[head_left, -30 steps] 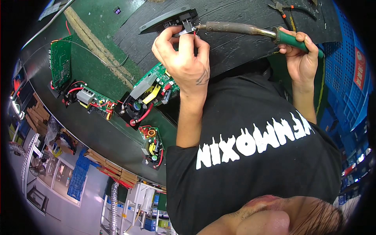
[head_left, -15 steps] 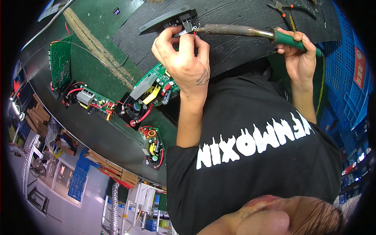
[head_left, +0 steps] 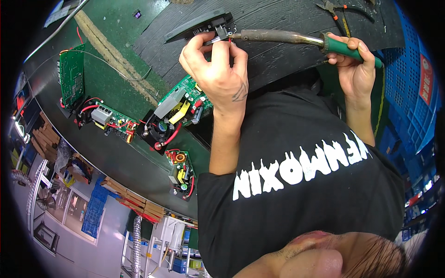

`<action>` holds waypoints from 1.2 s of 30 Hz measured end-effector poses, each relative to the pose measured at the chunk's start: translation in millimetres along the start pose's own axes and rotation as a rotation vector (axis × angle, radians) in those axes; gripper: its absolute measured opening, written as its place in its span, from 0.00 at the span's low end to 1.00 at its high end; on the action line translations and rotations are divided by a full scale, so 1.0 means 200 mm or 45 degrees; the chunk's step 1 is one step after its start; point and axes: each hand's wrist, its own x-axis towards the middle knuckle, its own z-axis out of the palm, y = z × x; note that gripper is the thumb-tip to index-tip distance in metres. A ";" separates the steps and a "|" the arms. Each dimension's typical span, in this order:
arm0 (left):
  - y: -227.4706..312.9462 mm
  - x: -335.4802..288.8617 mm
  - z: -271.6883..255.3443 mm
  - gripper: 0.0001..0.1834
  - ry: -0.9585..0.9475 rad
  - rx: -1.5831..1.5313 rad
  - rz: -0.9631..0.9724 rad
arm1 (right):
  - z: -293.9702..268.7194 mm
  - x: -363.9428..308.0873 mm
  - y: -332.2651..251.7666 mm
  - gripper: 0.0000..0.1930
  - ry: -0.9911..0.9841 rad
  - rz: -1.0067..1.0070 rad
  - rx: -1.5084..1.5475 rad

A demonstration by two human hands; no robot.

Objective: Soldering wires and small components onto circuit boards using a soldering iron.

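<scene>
My right hand [head_left: 356, 60] is closed round the green handle of a soldering iron [head_left: 282, 37]. The iron lies almost level, and its tip meets a small metal terminal on a black socket [head_left: 221, 30]. That socket is fixed to a black panel [head_left: 197, 27] tilted on the dark mat. Under the tip, the fingers of my left hand [head_left: 218, 69] are closed in a pinch on a short red wire [head_left: 231, 40], most of it hidden by the fingers. One left finger also rests against the socket's lower side.
A green circuit board [head_left: 181, 104] with a fan sits beside my left wrist. More boards lie to the left: one standing board [head_left: 72, 76], one with a grey block [head_left: 104, 116], and a small one [head_left: 181, 171]. Pliers [head_left: 336, 16] lie at far right, near a blue crate [head_left: 410, 83].
Almost nothing differs. Both hands, the iron and the black panel keep their places, with the tip still at the terminal.
</scene>
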 end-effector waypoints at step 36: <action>0.02 0.01 -0.01 0.08 -0.025 0.038 0.020 | -0.01 -0.01 -0.01 0.12 -0.028 -0.040 -0.051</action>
